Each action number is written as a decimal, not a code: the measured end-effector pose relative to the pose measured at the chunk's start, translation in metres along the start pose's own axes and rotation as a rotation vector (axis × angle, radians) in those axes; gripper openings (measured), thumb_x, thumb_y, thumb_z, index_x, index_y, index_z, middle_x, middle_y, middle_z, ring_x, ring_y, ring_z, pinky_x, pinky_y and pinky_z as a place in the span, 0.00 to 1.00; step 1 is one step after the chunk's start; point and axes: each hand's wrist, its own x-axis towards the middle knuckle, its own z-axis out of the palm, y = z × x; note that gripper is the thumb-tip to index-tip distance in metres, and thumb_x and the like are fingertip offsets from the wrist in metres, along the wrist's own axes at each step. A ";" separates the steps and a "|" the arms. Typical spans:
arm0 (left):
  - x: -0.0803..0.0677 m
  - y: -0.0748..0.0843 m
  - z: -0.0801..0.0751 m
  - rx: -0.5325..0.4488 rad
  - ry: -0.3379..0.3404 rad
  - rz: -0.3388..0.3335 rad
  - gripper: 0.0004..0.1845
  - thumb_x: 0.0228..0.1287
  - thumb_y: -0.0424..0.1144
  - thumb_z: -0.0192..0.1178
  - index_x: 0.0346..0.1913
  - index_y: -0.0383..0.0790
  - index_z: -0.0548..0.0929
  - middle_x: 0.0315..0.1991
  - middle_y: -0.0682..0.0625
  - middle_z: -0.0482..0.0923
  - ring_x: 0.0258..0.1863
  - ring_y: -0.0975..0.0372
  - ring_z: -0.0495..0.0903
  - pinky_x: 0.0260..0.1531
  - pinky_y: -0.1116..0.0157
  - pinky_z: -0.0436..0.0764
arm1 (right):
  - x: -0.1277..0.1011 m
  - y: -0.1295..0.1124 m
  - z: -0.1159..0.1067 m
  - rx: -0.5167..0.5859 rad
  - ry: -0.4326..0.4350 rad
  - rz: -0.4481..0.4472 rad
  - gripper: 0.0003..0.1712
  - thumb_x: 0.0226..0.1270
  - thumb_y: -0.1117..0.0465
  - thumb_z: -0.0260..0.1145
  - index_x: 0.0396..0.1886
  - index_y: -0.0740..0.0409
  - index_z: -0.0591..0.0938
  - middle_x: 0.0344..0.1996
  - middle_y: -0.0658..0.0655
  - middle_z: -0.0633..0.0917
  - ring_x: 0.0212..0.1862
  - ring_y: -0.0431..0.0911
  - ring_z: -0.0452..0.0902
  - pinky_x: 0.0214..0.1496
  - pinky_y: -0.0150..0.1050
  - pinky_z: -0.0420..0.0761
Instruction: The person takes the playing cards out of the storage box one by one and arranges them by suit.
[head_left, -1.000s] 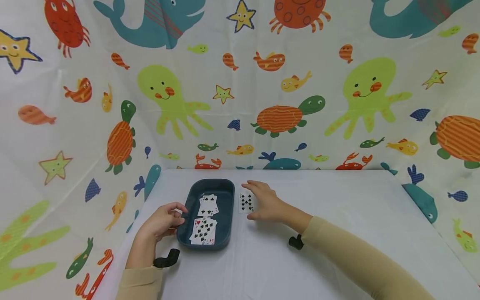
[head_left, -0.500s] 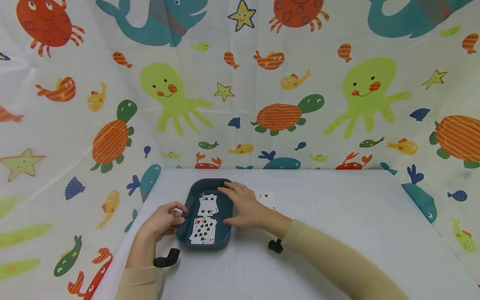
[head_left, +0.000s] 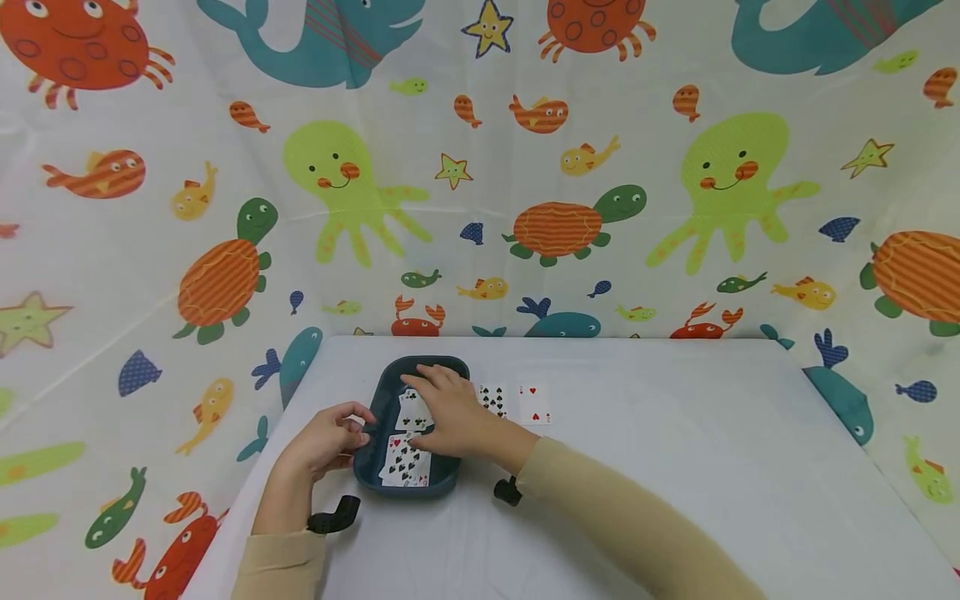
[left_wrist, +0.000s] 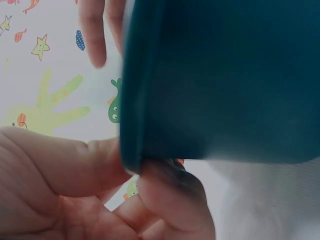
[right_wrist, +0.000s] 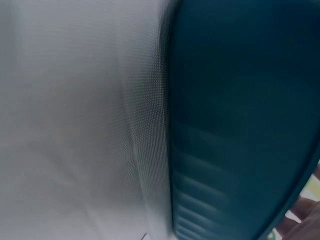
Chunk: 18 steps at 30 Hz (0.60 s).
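In the head view, my left hand (head_left: 330,437) pinches the left rim of a dark blue tray (head_left: 408,493) between thumb and fingers. The left wrist view shows the tray's wall (left_wrist: 225,90) beside the thumb. Two groups of playing cards lie face up inside: club cards (head_left: 411,412) toward the back, and spade and heart cards (head_left: 405,467) at the front. My right hand (head_left: 453,417) hangs over the tray's right side with fingers spread, partly hiding the cards. Nothing shows in its grasp. The right wrist view has the tray's outer side (right_wrist: 240,90) large.
On the white tabletop (head_left: 675,450), a spade card (head_left: 492,398) and a heart card (head_left: 534,404) lie face up to the right of the tray, the former partly hidden by my right hand. A cloth with sea animals (head_left: 480,175) hangs behind the table.
My right hand has moved left from over the spade card to above the tray. The heart card has come out from behind the right arm. My left hand has stayed at the rim.
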 end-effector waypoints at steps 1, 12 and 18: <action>0.000 0.000 0.000 0.000 -0.001 0.000 0.16 0.73 0.29 0.64 0.61 0.36 0.80 0.34 0.47 0.76 0.31 0.55 0.78 0.29 0.62 0.82 | 0.003 -0.001 0.001 -0.004 0.000 0.007 0.58 0.64 0.40 0.79 0.87 0.38 0.58 0.87 0.55 0.59 0.87 0.57 0.52 0.81 0.69 0.62; -0.001 0.001 -0.001 -0.002 -0.009 0.001 0.16 0.73 0.29 0.63 0.60 0.36 0.80 0.34 0.47 0.76 0.30 0.55 0.77 0.30 0.62 0.82 | 0.026 -0.008 0.017 -0.102 -0.026 0.098 0.58 0.64 0.40 0.78 0.87 0.37 0.57 0.86 0.55 0.61 0.86 0.56 0.54 0.80 0.64 0.65; -0.001 0.002 -0.001 0.000 -0.007 -0.003 0.15 0.73 0.30 0.64 0.60 0.37 0.80 0.34 0.47 0.76 0.29 0.55 0.77 0.29 0.62 0.82 | 0.035 -0.008 0.023 -0.159 -0.047 0.134 0.58 0.64 0.39 0.78 0.87 0.36 0.58 0.85 0.54 0.63 0.84 0.56 0.56 0.79 0.63 0.67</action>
